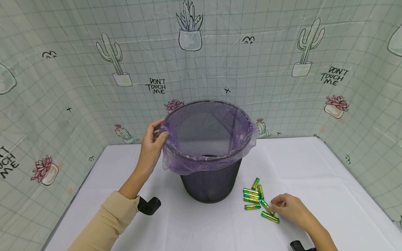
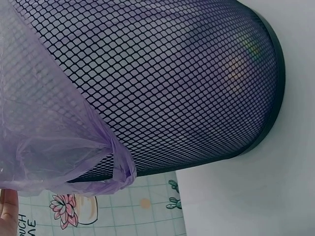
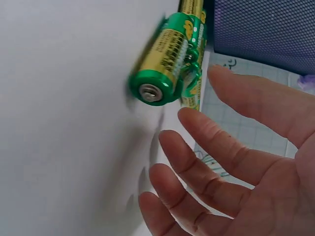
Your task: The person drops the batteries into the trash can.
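Your right hand (image 1: 290,211), fingers spread beside the batteries (image 1: 263,203); your left hand (image 1: 151,144), fingers pinching the bin (image 1: 208,186) rim.
Your right fingers hold nothing; you appear to be steadying the rim and its purple liner (image 1: 188,166) with the left. The batteries lie loose on the surface (image 1: 188,226) near the bin's base, within right-hand reach. Their print is too blurred to read; the backdrop (image 1: 216,66) says "DON'T TOUCH ME".

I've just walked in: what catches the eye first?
A black mesh bin stands central on the white table, its purple liner pinched at the rim by the fingers of the left hand. Green batteries lie to its right, beside the right hand. Behind, a backdrop warns "DON'T TOUCH ME".
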Motion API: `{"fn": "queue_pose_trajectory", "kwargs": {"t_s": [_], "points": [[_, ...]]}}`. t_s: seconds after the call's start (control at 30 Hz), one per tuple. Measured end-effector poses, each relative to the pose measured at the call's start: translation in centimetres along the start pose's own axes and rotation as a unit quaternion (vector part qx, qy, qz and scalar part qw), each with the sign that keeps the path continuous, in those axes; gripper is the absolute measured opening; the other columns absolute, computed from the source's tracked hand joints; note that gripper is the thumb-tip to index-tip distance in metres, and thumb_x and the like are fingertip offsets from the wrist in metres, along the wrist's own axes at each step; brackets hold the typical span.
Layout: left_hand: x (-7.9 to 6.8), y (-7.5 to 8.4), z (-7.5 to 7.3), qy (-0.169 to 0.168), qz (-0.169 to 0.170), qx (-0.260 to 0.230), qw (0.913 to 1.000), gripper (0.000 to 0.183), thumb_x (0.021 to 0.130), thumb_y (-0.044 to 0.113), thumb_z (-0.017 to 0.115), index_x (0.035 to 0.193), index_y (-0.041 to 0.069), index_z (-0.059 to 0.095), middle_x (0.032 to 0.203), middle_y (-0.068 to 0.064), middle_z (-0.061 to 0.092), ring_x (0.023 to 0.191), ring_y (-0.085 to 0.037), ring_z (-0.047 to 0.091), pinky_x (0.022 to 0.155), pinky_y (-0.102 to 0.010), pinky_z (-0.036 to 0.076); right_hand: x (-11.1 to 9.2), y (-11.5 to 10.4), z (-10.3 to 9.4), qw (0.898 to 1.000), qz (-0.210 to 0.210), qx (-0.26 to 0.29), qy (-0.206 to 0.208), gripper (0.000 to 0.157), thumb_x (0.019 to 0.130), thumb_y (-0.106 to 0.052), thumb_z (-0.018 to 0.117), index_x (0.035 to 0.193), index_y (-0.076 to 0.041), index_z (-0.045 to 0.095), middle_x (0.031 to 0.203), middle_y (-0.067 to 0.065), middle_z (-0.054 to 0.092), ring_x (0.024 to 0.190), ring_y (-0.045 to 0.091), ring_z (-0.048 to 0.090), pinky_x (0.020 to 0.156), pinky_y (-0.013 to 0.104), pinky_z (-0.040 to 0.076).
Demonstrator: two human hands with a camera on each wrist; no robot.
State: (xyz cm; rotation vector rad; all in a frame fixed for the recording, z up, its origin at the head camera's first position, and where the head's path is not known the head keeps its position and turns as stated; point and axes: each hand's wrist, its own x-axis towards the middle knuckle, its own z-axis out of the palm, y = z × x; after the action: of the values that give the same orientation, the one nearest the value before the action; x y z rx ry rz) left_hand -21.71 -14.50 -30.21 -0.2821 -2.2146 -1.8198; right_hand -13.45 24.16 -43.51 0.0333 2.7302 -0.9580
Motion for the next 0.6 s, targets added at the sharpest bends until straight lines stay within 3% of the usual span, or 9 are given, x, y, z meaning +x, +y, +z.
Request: {"fn": "queue_pose_trajectory", "kwargs": {"t_s": [0.6], "points": [[-0.1, 0.0, 0.0, 0.002, 0.001, 0.003, 1.0, 0.044, 0.093, 0.009, 0.048, 0.136, 0.009, 0.039, 0.128, -0.008, 0.043, 0.096, -0.007, 0.049, 0.078, -0.014, 0.042, -0.9, 1.2, 1.2, 1.0, 0.014, 0.0, 0.024, 0.026, 0.077, -0.022, 0.071, 0.091, -0.001, 0.065, 0.083, 0.004, 0.054, 0.073, 0.016, 0.045, 0.062, 0.028, 0.037]]}}
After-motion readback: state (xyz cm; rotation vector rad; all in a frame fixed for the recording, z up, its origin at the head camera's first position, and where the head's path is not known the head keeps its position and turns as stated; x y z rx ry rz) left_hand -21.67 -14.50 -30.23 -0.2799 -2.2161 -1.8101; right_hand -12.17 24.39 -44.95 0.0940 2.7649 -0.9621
